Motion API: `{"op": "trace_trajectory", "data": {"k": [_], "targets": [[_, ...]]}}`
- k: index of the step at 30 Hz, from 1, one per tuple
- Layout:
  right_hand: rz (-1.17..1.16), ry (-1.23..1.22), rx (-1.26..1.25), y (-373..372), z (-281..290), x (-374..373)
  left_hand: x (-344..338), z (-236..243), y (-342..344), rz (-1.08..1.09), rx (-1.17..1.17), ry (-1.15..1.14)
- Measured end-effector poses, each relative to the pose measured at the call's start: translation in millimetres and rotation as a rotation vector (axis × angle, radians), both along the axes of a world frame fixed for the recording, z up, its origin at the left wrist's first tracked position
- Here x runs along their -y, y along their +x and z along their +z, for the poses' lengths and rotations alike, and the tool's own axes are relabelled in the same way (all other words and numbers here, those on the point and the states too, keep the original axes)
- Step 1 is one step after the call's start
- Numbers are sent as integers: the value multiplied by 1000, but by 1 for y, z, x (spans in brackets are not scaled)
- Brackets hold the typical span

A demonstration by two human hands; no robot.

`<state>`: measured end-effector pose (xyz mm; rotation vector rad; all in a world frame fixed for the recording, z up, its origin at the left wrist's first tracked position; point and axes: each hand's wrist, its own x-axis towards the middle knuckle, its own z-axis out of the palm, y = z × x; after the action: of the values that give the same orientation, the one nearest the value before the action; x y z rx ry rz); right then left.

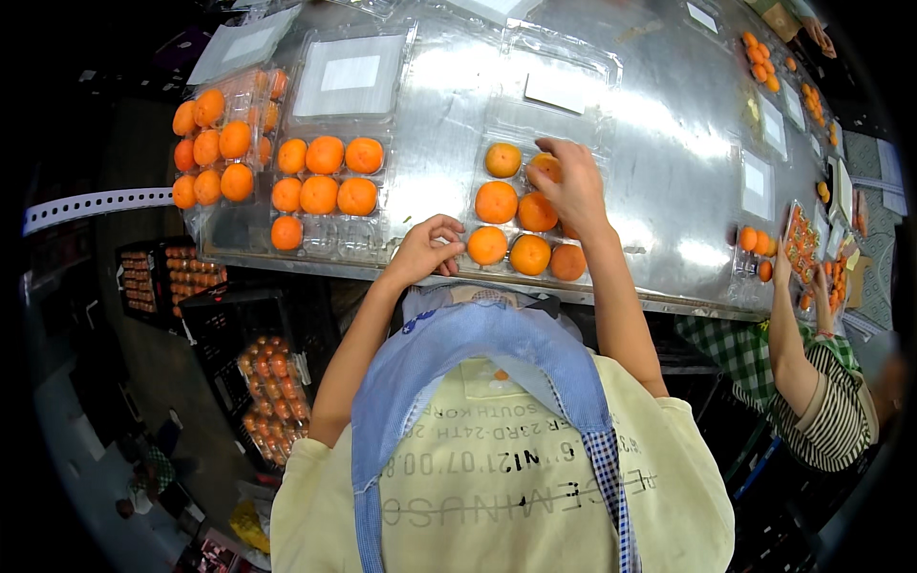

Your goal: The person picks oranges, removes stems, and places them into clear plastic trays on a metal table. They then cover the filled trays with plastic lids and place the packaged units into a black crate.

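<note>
In front of me a clear plastic clamshell tray [481, 160] holds several round orange fruits [497, 202], persimmons or mandarins; I cannot tell which. My right hand [573, 191] reaches over the tray's right side, its fingers closed around an orange fruit [543, 169] in the far row. The hand partly hides the right column. My left hand [430, 250] is beside the tray's near left corner at the table edge. Its fingers are loosely bent and apart, with nothing in them. The tray's clear lid [597, 67] lies folded back, with a white label card [556, 92] on it.
To the left a second open tray [330, 234] is partly filled with fruit, near stacked filled packs [212, 143]. The metal table [659, 143] extends right, where another person's hands [785, 272] hold a pack. Black crates [224, 315] with packed fruit stand below left.
</note>
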<state>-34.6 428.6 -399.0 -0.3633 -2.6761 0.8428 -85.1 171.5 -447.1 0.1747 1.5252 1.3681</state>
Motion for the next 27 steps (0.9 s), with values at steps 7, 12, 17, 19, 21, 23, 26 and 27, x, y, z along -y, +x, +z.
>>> {"op": "trace_trajectory", "data": {"k": [7, 12, 17, 19, 21, 23, 26, 27], "targets": [[127, 275, 164, -31, -13, 24, -1, -1, -1, -5, 16, 16], [123, 301, 310, -42, -15, 25, 0, -2, -2, -13, 13, 2], [125, 213, 339, -48, -15, 22, -1, -2, -2, -15, 20, 6], [135, 161, 322, -48, -15, 23, -1, -1, -2, -20, 14, 0], [149, 130, 306, -48, -14, 23, -2, 1, -3, -32, 1, -18], [168, 118, 291, -48, -12, 22, -2, 1, -4, -29, 8, -19], [157, -52, 276, -48, -5, 16, 0, -2, -2, -36, 4, -14], [106, -238, 280, -46, 0, 14, 2, -2, -3, -39, 0, -10]]}}
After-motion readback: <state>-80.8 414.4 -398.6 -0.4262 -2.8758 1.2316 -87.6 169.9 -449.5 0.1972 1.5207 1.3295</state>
